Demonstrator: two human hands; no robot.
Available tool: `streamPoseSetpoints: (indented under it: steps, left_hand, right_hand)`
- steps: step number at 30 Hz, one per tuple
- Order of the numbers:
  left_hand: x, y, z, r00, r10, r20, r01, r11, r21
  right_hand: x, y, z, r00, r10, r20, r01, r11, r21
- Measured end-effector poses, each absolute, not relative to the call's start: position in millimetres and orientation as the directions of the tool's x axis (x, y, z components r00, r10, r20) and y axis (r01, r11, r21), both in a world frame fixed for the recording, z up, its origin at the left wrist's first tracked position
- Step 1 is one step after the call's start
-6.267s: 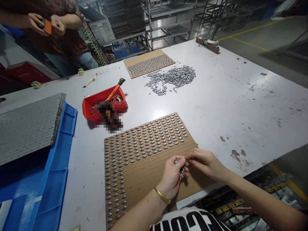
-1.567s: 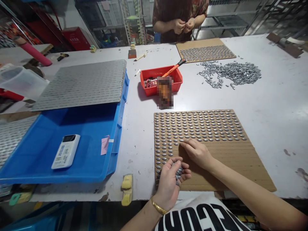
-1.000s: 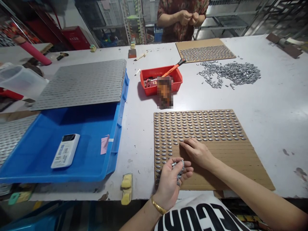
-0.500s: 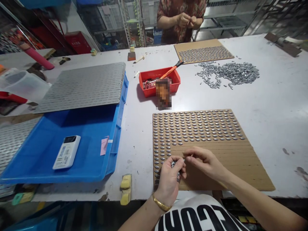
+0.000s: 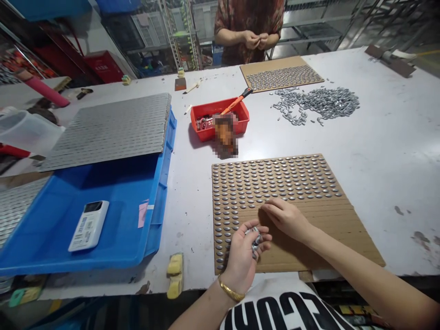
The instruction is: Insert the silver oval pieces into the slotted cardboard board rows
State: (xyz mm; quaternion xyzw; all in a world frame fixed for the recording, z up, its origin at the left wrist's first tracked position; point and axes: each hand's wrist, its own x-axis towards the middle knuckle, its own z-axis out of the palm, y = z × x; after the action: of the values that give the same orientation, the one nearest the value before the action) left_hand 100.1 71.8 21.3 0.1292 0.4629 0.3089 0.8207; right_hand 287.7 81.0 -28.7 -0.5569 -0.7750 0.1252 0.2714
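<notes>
My left hand (image 5: 245,245) is curled, palm up, around several small silver metal pieces (image 5: 255,239) with pointed ends. It hovers over the lower left of a brown cardboard sheet (image 5: 309,233). Rows of the same oval pieces (image 5: 268,176) lie across the sheet's upper part and down its left side. At the end of a partly filled row, my right hand (image 5: 287,217) has its fingertips pinched together close to the cardboard. Whatever sits between those fingertips is hidden.
A loose heap of silver pieces (image 5: 330,103) lies beyond the sheet. Left of it is a red bin (image 5: 220,119) with an orange-handled tool (image 5: 237,101). A blue tray (image 5: 120,238) holds a white device (image 5: 89,225) under a filled sheet (image 5: 113,126). Across the table stands a person (image 5: 249,39).
My right hand has moved from beside the left hand's fingers up to the row on the cardboard. The left fingers have loosened, showing more of the metal pieces. The view has shifted slightly.
</notes>
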Motion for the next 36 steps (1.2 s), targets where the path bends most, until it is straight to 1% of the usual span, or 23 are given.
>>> streamPoseSetpoints:
  steps: [2, 5, 8, 11, 14, 17, 19, 21, 22, 25, 29, 33, 36]
  left_hand:
    - [99.3, 70.1, 23.1, 0.399, 0.624, -0.672, -0.377, 0.780, 0.500]
    - [98.3, 68.3, 23.3, 0.408, 0.628, -0.662, -0.375, 0.777, 0.505]
    - [97.5, 68.0, 21.2, 0.424, 0.628, -0.653, -0.382, 0.777, 0.500]
    - [97.6, 69.7, 21.2, 0.413, 0.622, -0.665, -0.395, 0.780, 0.485]
    - [98.2, 72.3, 23.6, 0.386, 0.611, -0.691, -0.410, 0.785, 0.464]
    - [98.7, 74.3, 24.4, 0.385, 0.618, -0.685, -0.427, 0.777, 0.462]
    - [99.4, 75.0, 23.4, 0.388, 0.625, -0.677, -0.433, 0.772, 0.465]
    - [101.0, 75.4, 22.2, 0.385, 0.633, -0.672, -0.430, 0.767, 0.476]
    - [102.1, 75.6, 21.9, 0.387, 0.639, -0.664, -0.426, 0.763, 0.486]
    - [105.8, 75.5, 22.1, 0.408, 0.654, -0.637, -0.410, 0.754, 0.513]
    - [108.6, 73.6, 21.9, 0.420, 0.629, -0.654, -0.390, 0.776, 0.496]
    - [109.9, 71.6, 17.8, 0.423, 0.630, -0.651, -0.359, 0.776, 0.518]
    - [111.7, 72.5, 15.1, 0.405, 0.641, -0.653, -0.324, 0.768, 0.553]
  right_hand:
    - [288.2, 84.8, -33.5, -0.305, 0.909, 0.284, 0.831, 0.400, -0.388]
    - [288.0, 87.4, -32.6, -0.377, 0.888, 0.263, 0.845, 0.446, -0.296]
    - [288.7, 88.5, -29.9, -0.412, 0.879, 0.242, 0.841, 0.469, -0.271]
    - [289.7, 89.6, -29.7, -0.414, 0.882, 0.226, 0.839, 0.466, -0.280]
    - [290.0, 88.7, -26.9, -0.359, 0.902, 0.239, 0.833, 0.425, -0.354]
    - [288.9, 82.2, -15.6, -0.232, 0.937, 0.260, 0.769, 0.341, -0.540]
    - [286.5, 75.3, -4.0, -0.170, 0.963, 0.208, 0.682, 0.267, -0.681]
    - [282.8, 68.8, 7.6, -0.185, 0.975, 0.121, 0.590, 0.209, -0.780]
    - [280.7, 66.4, 12.4, -0.213, 0.973, 0.089, 0.555, 0.195, -0.809]
    - [275.8, 62.9, 20.9, -0.285, 0.956, 0.072, 0.517, 0.217, -0.828]
    - [276.0, 60.2, 22.9, -0.255, 0.964, 0.080, 0.555, 0.213, -0.804]
    - [278.8, 52.7, 22.7, -0.203, 0.978, 0.047, 0.515, 0.148, -0.844]
    - [280.9, 48.2, 22.6, -0.166, 0.986, -0.033, 0.450, 0.046, -0.892]
